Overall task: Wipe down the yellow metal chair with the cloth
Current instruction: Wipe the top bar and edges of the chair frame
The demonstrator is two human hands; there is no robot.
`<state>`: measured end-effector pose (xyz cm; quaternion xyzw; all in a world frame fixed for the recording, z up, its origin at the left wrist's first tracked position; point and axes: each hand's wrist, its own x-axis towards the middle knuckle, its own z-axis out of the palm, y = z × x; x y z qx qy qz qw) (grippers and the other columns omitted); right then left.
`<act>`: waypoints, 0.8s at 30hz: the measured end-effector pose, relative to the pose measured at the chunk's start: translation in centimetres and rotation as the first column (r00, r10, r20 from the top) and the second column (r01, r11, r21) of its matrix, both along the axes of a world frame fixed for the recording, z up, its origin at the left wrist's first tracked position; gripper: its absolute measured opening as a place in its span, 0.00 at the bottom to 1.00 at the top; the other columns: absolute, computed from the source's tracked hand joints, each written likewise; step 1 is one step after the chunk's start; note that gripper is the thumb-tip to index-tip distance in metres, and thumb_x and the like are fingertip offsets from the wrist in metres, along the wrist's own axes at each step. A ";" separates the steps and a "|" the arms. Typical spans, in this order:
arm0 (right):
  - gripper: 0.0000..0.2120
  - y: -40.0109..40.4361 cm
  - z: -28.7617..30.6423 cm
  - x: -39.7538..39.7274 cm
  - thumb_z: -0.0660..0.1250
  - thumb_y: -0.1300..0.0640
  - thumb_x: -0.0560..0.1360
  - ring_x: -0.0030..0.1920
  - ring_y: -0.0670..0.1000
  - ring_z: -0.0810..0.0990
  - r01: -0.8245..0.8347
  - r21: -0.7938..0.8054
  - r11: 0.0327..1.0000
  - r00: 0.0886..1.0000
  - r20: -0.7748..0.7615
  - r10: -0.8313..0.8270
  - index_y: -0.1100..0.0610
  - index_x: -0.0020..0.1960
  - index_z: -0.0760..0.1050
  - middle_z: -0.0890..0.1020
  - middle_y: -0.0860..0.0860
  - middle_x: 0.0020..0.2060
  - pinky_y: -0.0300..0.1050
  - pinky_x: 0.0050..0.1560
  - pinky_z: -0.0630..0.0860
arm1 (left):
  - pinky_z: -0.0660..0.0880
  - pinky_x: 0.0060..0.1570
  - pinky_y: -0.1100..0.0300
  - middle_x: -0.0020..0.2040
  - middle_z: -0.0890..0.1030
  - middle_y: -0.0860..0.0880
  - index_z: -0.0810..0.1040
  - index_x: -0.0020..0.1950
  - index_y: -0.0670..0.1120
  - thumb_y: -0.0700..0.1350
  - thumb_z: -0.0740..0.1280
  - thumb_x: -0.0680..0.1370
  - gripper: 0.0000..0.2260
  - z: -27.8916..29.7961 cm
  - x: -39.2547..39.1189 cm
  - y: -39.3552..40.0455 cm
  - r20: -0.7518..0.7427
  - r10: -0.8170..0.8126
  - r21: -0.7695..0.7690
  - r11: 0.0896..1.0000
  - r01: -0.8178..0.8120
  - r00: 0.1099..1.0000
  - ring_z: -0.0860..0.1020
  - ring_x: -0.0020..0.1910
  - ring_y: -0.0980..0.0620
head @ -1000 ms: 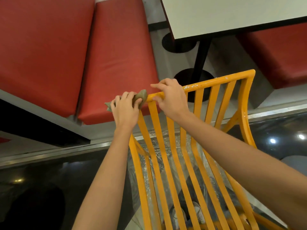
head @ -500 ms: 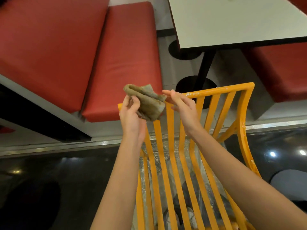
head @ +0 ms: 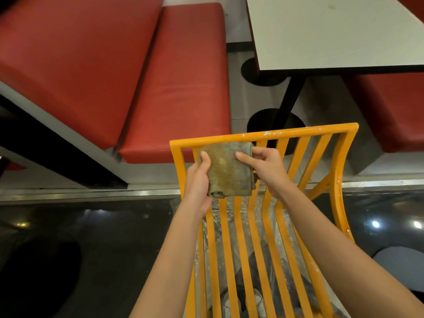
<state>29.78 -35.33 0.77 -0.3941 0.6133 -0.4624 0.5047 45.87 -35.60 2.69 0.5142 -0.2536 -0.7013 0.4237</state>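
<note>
The yellow metal chair (head: 305, 132) stands right below me, its slatted back facing me, with chipped paint on the top rail. A folded, stained grey-brown cloth (head: 227, 169) is held flat in front of the upper left slats, just under the top rail. My left hand (head: 198, 180) grips the cloth's left edge, thumb on its front. On the right edge my right hand (head: 263, 167) pinches it, thumb across the front and fingers behind. The cloth hides the slats behind it.
Red bench cushions (head: 179, 83) fill the upper left, and another red seat (head: 390, 111) is at the right. A white table (head: 332, 35) on a black post (head: 288, 104) stands beyond the chair. Glossy dark floor (head: 91, 249) lies on both sides.
The cloth went from bunched in my left hand on the top rail to lifted, then spread flat between both hands. My right hand left the rail and took the cloth's right edge.
</note>
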 end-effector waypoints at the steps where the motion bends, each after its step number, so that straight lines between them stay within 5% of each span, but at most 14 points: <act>1: 0.11 0.2 0.1 0.0 0.72 0.55 0.76 0.49 0.52 0.86 0.006 0.031 0.999 0.998 0.060 -0.008 0.61 0.55 0.83 0.87 0.53 0.48 0.50 0.48 0.83 | 0.81 0.52 0.49 0.49 0.86 0.49 0.80 0.53 0.48 0.52 0.59 0.83 0.13 0.1 0.2 0.2 0.050 -0.012 -0.025 1.000 0.013 0.999 0.84 0.51 0.50; 8: 0.16 0.9 1.4 -0.1 0.66 0.48 0.79 0.53 0.57 0.85 -0.033 0.296 0.955 0.889 0.446 -0.107 0.57 0.60 0.79 0.86 0.56 0.52 0.55 0.55 0.81 | 0.76 0.58 0.54 0.56 0.83 0.51 0.81 0.57 0.48 0.47 0.62 0.82 0.09 -0.3 0.4 -0.3 0.289 -0.007 -0.136 0.989 0.048 0.957 0.80 0.58 0.53; 12: 0.15 -0.5 3.8 -1.0 0.66 0.49 0.79 0.53 0.54 0.85 0.070 0.109 0.992 0.892 0.438 -0.111 0.57 0.61 0.78 0.85 0.55 0.54 0.51 0.50 0.82 | 0.72 0.54 0.65 0.56 0.78 0.52 0.75 0.62 0.47 0.44 0.65 0.81 0.10 -1.2 1.8 -3.0 0.542 0.261 -0.431 0.902 -0.002 0.799 0.76 0.55 0.58; 15: 0.11 -2.9 5.4 -0.5 0.68 0.54 0.79 0.53 0.50 0.84 0.150 -0.268 0.952 0.985 0.123 -0.120 0.58 0.59 0.76 0.84 0.52 0.52 0.46 0.50 0.82 | 0.70 0.61 0.64 0.59 0.76 0.52 0.73 0.63 0.46 0.40 0.61 0.81 0.11 -2.4 3.3 -5.4 0.700 0.386 -0.606 0.766 0.214 0.600 0.74 0.57 0.58; 18: 0.11 -5.5 4.6 1.7 0.68 0.53 0.79 0.43 0.48 0.80 -0.139 -0.508 0.850 0.933 -0.354 -0.060 0.60 0.52 0.72 0.80 0.49 0.43 0.41 0.42 0.78 | 0.58 0.74 0.48 0.68 0.74 0.51 0.71 0.69 0.48 0.40 0.57 0.82 0.15 -4.6 3.9 -7.1 0.851 0.374 -0.518 0.721 0.461 0.369 0.67 0.72 0.52; 21: 0.12 -7.7 0.6 4.3 0.70 0.48 0.75 0.46 0.53 0.77 -0.499 -0.299 0.814 0.564 -0.824 0.043 0.54 0.45 0.69 0.80 0.48 0.42 0.50 0.46 0.73 | 0.47 0.77 0.48 0.73 0.70 0.49 0.68 0.74 0.46 0.39 0.58 0.82 0.19 -6.6 4.2 -7.9 0.917 0.316 -0.399 0.725 0.562 0.244 0.60 0.77 0.51; 23: 0.13 -8.3 -2.6 5.2 0.69 0.46 0.72 0.55 0.56 0.75 -0.559 -0.206 0.803 0.350 -0.937 0.003 0.53 0.42 0.68 0.81 0.47 0.50 0.55 0.57 0.68 | 0.47 0.77 0.49 0.71 0.73 0.48 0.70 0.73 0.45 0.36 0.58 0.81 0.19 -7.4 4.5 -8.1 0.885 0.305 -0.456 0.725 0.517 0.353 0.63 0.75 0.50; 24: 0.13 -8.5 -3.8 5.3 0.68 0.44 0.72 0.60 0.55 0.74 -0.549 -0.212 0.808 0.339 -0.940 -0.016 0.52 0.41 0.68 0.80 0.47 0.54 0.56 0.63 0.65 | 0.48 0.76 0.50 0.69 0.75 0.47 0.72 0.71 0.44 0.35 0.59 0.81 0.19 -7.6 4.5 -8.2 0.846 0.322 -0.510 0.722 0.467 0.426 0.65 0.73 0.50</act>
